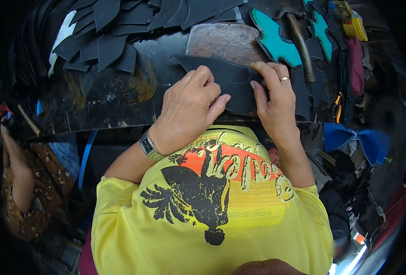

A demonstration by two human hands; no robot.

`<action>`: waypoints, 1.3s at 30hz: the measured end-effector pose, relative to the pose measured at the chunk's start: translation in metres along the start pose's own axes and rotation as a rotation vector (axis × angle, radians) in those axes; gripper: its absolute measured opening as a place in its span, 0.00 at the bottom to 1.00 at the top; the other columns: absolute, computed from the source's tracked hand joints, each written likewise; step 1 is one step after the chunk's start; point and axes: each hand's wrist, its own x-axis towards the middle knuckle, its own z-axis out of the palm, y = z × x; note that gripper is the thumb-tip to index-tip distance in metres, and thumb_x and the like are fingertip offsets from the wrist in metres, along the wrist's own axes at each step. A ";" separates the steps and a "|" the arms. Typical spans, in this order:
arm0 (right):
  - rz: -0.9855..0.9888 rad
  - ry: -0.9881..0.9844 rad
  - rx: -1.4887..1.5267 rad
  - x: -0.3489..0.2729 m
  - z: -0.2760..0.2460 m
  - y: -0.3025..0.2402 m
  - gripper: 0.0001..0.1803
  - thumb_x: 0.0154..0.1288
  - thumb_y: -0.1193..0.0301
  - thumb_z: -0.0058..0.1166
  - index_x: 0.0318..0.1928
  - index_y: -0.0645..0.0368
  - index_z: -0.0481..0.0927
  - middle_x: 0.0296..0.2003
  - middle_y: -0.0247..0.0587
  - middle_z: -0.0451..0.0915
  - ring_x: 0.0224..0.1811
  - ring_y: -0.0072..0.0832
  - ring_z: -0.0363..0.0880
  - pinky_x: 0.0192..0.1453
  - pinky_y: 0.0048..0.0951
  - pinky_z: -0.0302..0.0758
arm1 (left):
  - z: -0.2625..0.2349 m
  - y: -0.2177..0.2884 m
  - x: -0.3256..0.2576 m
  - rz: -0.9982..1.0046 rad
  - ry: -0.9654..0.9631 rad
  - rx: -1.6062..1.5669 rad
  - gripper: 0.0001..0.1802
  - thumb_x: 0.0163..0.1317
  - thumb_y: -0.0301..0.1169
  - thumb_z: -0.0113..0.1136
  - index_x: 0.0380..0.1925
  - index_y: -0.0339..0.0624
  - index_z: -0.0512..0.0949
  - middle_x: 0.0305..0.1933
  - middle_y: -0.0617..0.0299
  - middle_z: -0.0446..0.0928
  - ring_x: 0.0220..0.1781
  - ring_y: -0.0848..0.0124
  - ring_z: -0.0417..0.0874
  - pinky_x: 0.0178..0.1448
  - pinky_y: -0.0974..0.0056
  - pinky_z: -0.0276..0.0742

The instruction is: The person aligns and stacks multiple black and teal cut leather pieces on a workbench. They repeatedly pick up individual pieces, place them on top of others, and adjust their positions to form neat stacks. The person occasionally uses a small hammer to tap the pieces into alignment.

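Black cut sheet piece (216,68): on the bench (161,48), at its near edge, partly overlapping a worn brown slab (223,39). Left hand (191,103): fingers curled, touching the piece. Right hand (274,91): thumb and forefinger at the piece's right edge. Whether either grip is clamped on it, I cannot tell.

Markings: gold lettering (126,95) and a gold reptile emblem (144,87) on the bench surface, left of the hands. Large raised-look lettering across the yellow shirt (134,220), above a dark figure and palm print. Wristwatch (147,144) on the left wrist; display too small to read.

Beyond: heaped black pieces (109,39) at left; hammer (300,48) and teal pieces (276,39) at right.
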 end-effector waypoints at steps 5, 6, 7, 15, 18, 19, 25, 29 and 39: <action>-0.359 -0.106 0.086 -0.006 0.002 -0.001 0.21 0.55 0.82 0.67 0.51 0.62 0.84 0.47 0.47 0.82 0.50 0.46 0.80 0.55 0.41 0.78 | -0.003 0.001 0.002 -0.014 -0.052 0.012 0.13 0.61 0.33 0.72 0.26 0.36 0.79 0.38 0.57 0.74 0.37 0.61 0.81 0.37 0.59 0.77; -0.396 -0.135 0.082 -0.008 0.002 -0.002 0.22 0.53 0.82 0.68 0.52 0.62 0.84 0.48 0.47 0.82 0.51 0.47 0.80 0.56 0.42 0.78 | -0.005 0.000 0.003 -0.012 -0.057 0.000 0.13 0.61 0.32 0.72 0.26 0.36 0.79 0.38 0.57 0.74 0.37 0.61 0.81 0.38 0.59 0.77; -0.370 -0.146 0.101 -0.011 0.001 -0.004 0.25 0.50 0.80 0.70 0.52 0.61 0.84 0.49 0.46 0.83 0.54 0.49 0.79 0.58 0.44 0.77 | -0.006 -0.001 0.003 -0.008 -0.061 -0.013 0.12 0.61 0.32 0.72 0.27 0.36 0.80 0.39 0.56 0.74 0.37 0.61 0.81 0.38 0.60 0.77; -0.331 -0.181 0.112 -0.011 -0.005 -0.007 0.23 0.51 0.76 0.72 0.51 0.59 0.86 0.49 0.45 0.83 0.55 0.46 0.80 0.59 0.42 0.78 | -0.028 -0.027 -0.002 -0.022 -0.089 -0.172 0.12 0.63 0.25 0.68 0.47 0.42 0.84 0.55 0.59 0.77 0.45 0.62 0.85 0.49 0.63 0.81; -0.344 -0.184 0.102 -0.010 -0.004 -0.004 0.21 0.53 0.75 0.71 0.51 0.54 0.88 0.49 0.44 0.84 0.54 0.45 0.80 0.57 0.41 0.80 | -0.025 -0.031 -0.003 -0.006 -0.114 -0.143 0.14 0.63 0.24 0.67 0.50 0.45 0.86 0.57 0.59 0.76 0.52 0.61 0.85 0.53 0.61 0.81; -0.355 -0.181 0.082 -0.011 -0.004 -0.004 0.21 0.53 0.75 0.71 0.51 0.54 0.88 0.49 0.44 0.84 0.54 0.45 0.80 0.57 0.41 0.80 | -0.023 -0.032 -0.002 -0.007 -0.111 -0.163 0.14 0.63 0.24 0.67 0.49 0.45 0.86 0.57 0.59 0.76 0.53 0.61 0.84 0.55 0.61 0.81; -0.389 -0.121 -0.020 -0.020 0.005 -0.007 0.23 0.51 0.75 0.73 0.51 0.52 0.89 0.50 0.45 0.83 0.55 0.46 0.79 0.55 0.42 0.81 | -0.017 -0.036 -0.002 -0.028 -0.086 -0.285 0.14 0.62 0.23 0.68 0.49 0.42 0.86 0.56 0.58 0.75 0.56 0.60 0.83 0.57 0.60 0.81; -0.400 -0.086 -0.075 -0.024 0.011 -0.010 0.23 0.51 0.75 0.72 0.51 0.53 0.88 0.50 0.46 0.82 0.56 0.46 0.79 0.56 0.42 0.81 | -0.012 -0.033 -0.003 0.014 -0.101 -0.326 0.14 0.62 0.22 0.69 0.49 0.40 0.85 0.55 0.60 0.74 0.54 0.66 0.83 0.54 0.64 0.84; -0.115 0.063 0.162 -0.029 -0.047 0.017 0.19 0.62 0.78 0.66 0.55 0.63 0.85 0.49 0.48 0.86 0.54 0.39 0.84 0.62 0.35 0.77 | -0.020 -0.004 -0.007 -0.180 -0.184 -0.381 0.25 0.64 0.20 0.67 0.61 0.43 0.77 0.65 0.56 0.70 0.43 0.74 0.85 0.45 0.69 0.87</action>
